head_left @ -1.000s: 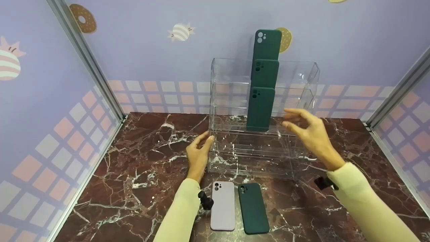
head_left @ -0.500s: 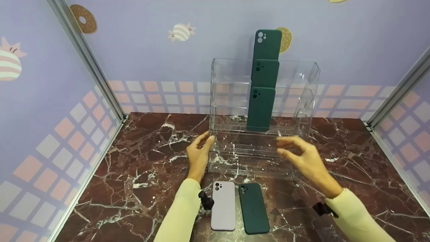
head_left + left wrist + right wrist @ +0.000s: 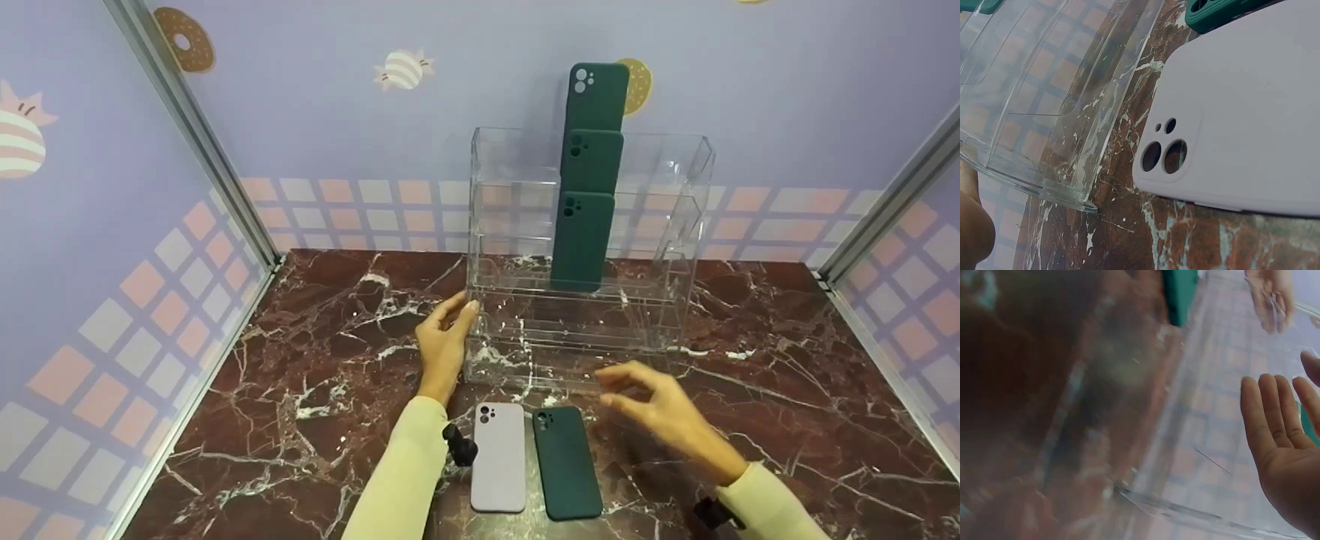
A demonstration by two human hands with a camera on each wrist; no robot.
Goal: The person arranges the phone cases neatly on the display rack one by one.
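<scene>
My left hand (image 3: 444, 341) rests against the left side of a clear acrylic tiered display rack (image 3: 517, 289), fingertips and thumb at its side wall. My right hand (image 3: 649, 401) holds nothing and hovers near the rack's front right, fingers and thumb apart. Just to its left, a dark green phone case (image 3: 568, 463) lies flat on the marble surface. Beside that lies a pale pink phone case (image 3: 498, 459), which fills much of the left wrist view. Three green phone cases stand in a column in the rack's tiers, the lowest green case (image 3: 583, 244) fully visible.
The brown marble tabletop (image 3: 322, 375) spreads around the rack. Behind it rises a lilac wall (image 3: 315, 97) with a checkered band, and metal corner posts (image 3: 191, 135) stand at both sides.
My right hand has come down and toward me from beside the lowest standing case to the rack's front, near the lying green case. My left hand and the cases have stayed put.
</scene>
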